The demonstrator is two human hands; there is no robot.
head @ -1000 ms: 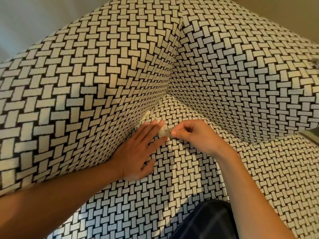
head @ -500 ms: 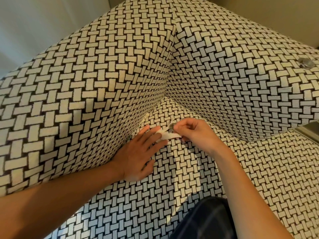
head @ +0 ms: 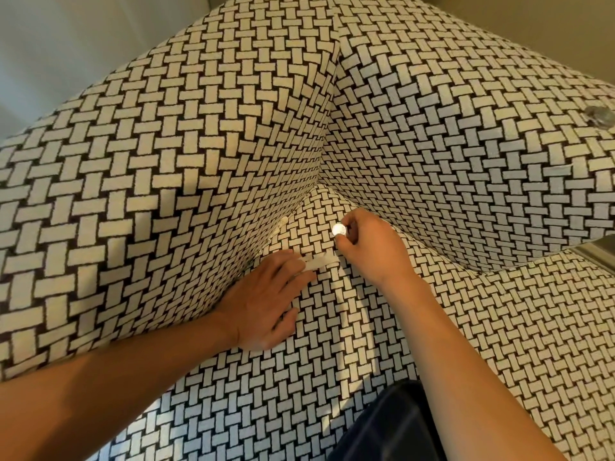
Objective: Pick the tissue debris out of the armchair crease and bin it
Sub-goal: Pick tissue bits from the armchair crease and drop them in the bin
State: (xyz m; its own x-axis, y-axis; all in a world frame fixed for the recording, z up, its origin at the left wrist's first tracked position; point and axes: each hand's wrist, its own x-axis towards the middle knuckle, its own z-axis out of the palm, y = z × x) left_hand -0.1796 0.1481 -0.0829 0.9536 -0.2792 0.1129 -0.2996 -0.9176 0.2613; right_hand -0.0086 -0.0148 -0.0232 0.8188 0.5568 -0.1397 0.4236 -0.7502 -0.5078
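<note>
Tissue strip [head: 317,262], likely feather-light and easily torn, runs from the flat-fingered left hand [head: 266,304] to the curled right hand [head: 369,251] pinching its end, the safest hold.

White tissue strip [head: 317,262] just beside the armchair crease [head: 299,207], smaller white scraps [head: 283,222] inside it.

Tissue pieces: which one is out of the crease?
The long white strip stretched from left hand to right hand over the seat; the small scraps sit lodged in the crease beyond.
</note>
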